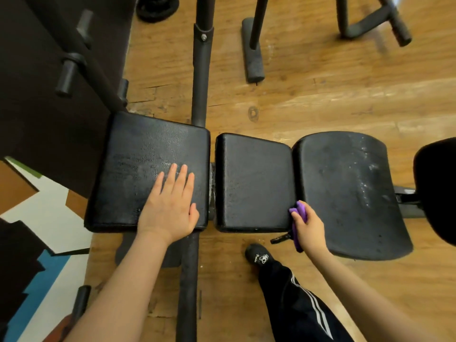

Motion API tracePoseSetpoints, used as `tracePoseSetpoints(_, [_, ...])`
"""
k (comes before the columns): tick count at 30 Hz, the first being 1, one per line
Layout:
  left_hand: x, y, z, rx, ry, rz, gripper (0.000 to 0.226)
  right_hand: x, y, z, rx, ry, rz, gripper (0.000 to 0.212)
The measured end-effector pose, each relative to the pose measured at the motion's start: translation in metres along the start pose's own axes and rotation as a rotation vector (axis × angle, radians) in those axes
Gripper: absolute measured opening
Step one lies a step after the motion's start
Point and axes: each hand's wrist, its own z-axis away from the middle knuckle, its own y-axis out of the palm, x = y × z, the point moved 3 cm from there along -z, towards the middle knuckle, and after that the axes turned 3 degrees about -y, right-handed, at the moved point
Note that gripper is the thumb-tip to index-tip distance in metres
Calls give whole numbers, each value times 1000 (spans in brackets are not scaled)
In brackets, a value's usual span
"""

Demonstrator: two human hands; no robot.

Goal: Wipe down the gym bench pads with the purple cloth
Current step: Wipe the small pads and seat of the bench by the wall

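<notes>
At pad seam, right hand [309, 228] grips purple cloth [300, 213], upright.

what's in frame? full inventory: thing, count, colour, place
bench pads: 3, black, in a row across the middle
purple cloth: 1, purple, at the seam between middle and right pad, near edge
frame bars: several, black, on the floor above and below the pads
floor: 1, brown wood, under everything
mat: 1, white, brown and blue, lower left
shoe: 1, black, on the floor below the middle pad
left hand: 1, flat on the left pad
right hand: 1, grips the cloth
</notes>
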Motion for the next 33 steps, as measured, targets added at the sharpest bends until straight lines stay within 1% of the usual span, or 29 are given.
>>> tracePoseSetpoints(2, [0,0,0,-25,6,5,66,0,5,-11,-18,-7,16,32])
tracePoseSetpoints(4, [0,1,1,-50,10,9,65,9,8,-27,-22,-63,60,30])
tracePoseSetpoints(6, [1,2,1,-76,13,5,65,32,15,-45,-11,-151,107,35])
tracePoseSetpoints(8, [2,5,2,-98,20,10,64,67,33,-49,66,-303,119,36])
tracePoseSetpoints(10, [3,6,2,-124,20,7,64,100,62,-31,200,-498,130,37])
tracePoseSetpoints(11, [3,6,2,-140,20,5,64,108,77,-17,241,-599,154,37])
tracePoseSetpoints(13, [2,6,3,-163,24,10,63,103,95,14,262,-771,219,38])
tracePoseSetpoints(16, [2,7,3,-184,23,7,63,67,87,50,317,-916,271,41])
tracePoseSetpoints(18, [3,9,3,-189,24,3,63,41,71,59,373,-967,316,43])
tracePoseSetpoints(20, [4,10,2,-201,29,-17,63,31,63,55,392,-1001,372,45])
tracePoseSetpoints(23, [4,11,3,-207,27,-20,64,38,72,50,360,-1059,425,44])
tracePoseSetpoints(27, [3,13,2,-247,16,-8,63,59,98,63,322,-1212,492,41])
tracePoseSetpoints(29, [3,12,2,-249,15,-12,63,59,101,63,318,-1272,521,38])
tracePoseSetpoints(31, [2,10,3,-234,16,-14,63,43,89,51,359,-1293,548,43])
tracePoseSetpoints(33, [1,9,3,-225,19,-9,63,13,60,30,335,-1201,579,58])
